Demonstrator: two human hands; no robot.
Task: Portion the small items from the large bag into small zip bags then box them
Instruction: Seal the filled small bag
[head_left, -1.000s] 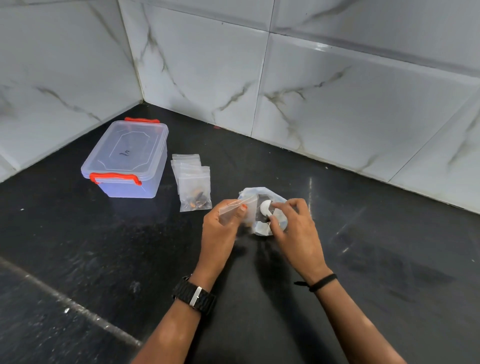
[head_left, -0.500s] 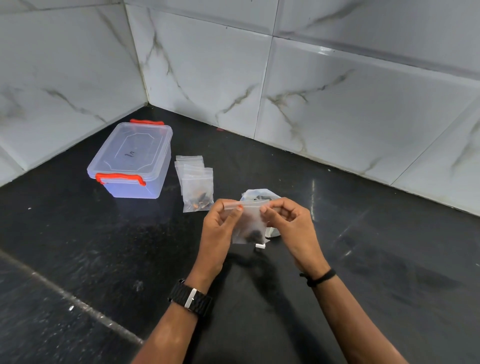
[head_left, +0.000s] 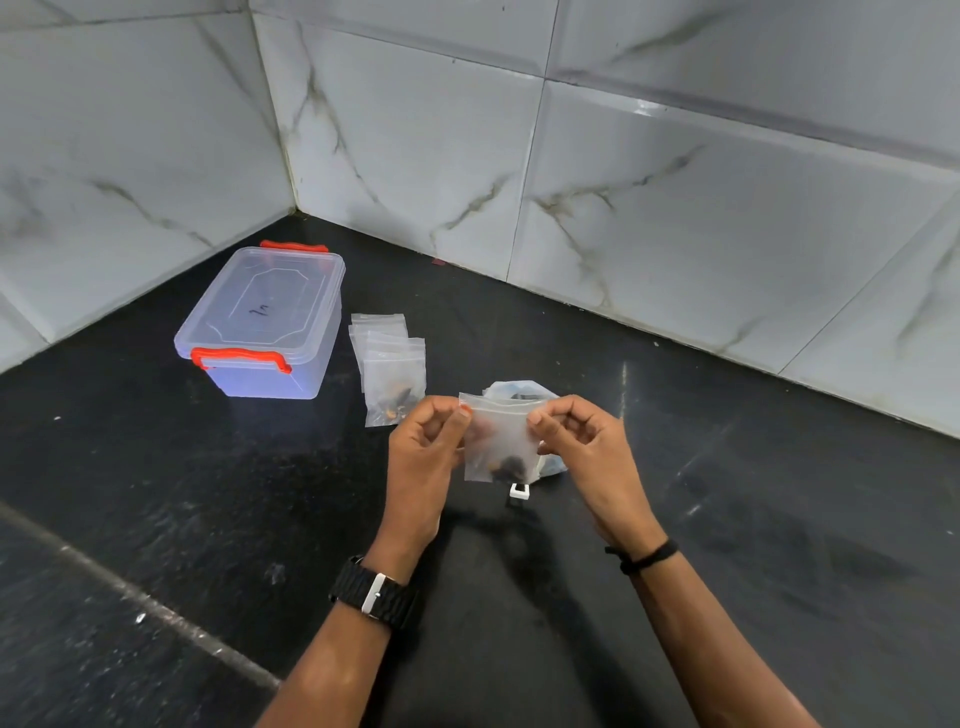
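Both hands hold a small clear zip bag (head_left: 500, 441) upright above the black counter, with a few dark items settled at its bottom. My left hand (head_left: 427, 452) pinches its top left corner and my right hand (head_left: 582, 441) pinches its top right corner. The large bag (head_left: 519, 391) lies on the counter just behind, mostly hidden by the small bag and my right hand. A pile of small zip bags (head_left: 389, 364) lies to the left, the front one holding dark items. The clear plastic box (head_left: 265, 322) with red latches stands lidded at the far left.
A small white clip (head_left: 519, 491) lies on the black counter (head_left: 727, 519) right under the held bag. White marble-look tiled walls (head_left: 675, 208) meet in a corner behind the box. A pale seam in the counter runs diagonally at lower left.
My right hand left the large bag and joined the left on the small zip bag. The bag has been lifted upright, and both hands now pinch its top edge.
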